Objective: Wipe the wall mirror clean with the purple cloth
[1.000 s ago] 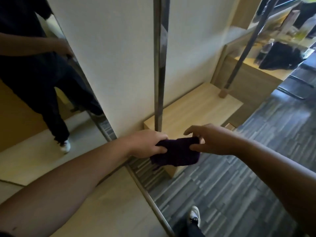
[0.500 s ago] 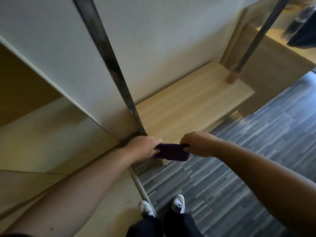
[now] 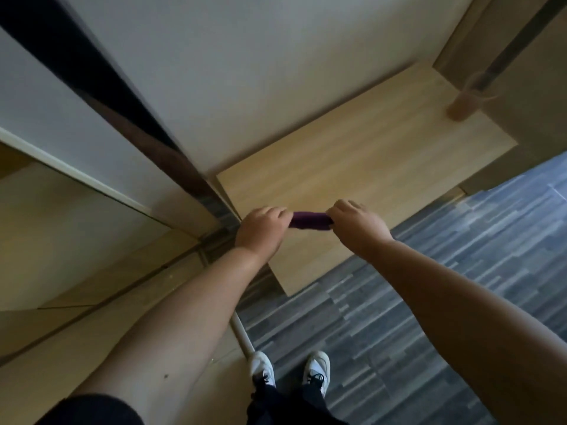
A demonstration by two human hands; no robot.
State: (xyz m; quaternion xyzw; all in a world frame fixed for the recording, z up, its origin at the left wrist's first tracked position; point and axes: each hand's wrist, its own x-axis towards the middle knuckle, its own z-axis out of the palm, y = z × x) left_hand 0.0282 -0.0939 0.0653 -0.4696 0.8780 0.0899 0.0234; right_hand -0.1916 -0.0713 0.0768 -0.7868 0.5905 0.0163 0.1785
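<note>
You hold the purple cloth [image 3: 310, 221] between your two hands, out in front of you near the middle of the view. Your left hand [image 3: 263, 229] is curled tight around the cloth's end at 9 o'clock, and your right hand [image 3: 357, 226] is curled tight around the end at 3 o'clock. Only a short bit of cloth shows between them, bunched up into a small dark roll. Both hands hang over the light wooden platform [image 3: 368, 167], and you cannot tell if the cloth touches the wood. The wall mirror [image 3: 76, 228] fills the side at 9 o'clock. Its glass shows a tan floor and a pale wall, and its thin metal edge [image 3: 242, 334] runs down toward your feet. Your left arm reaches across the front of that edge. A dark strip [image 3: 101, 96] runs up the wall from near your left hand toward 11 o'clock. The white wall [image 3: 260, 72] stands at 12 o'clock, behind the platform. A blurry brown post foot [image 3: 461, 110] sits on the platform's far corner at 2 o'clock. The floor at 4 o'clock is gray striped carpet [image 3: 429, 271]. Your two white sneakers [image 3: 316, 372] stand at 6 o'clock, the left one just beside the mirror's edge, with dark pants [image 3: 291, 406] above them.
</note>
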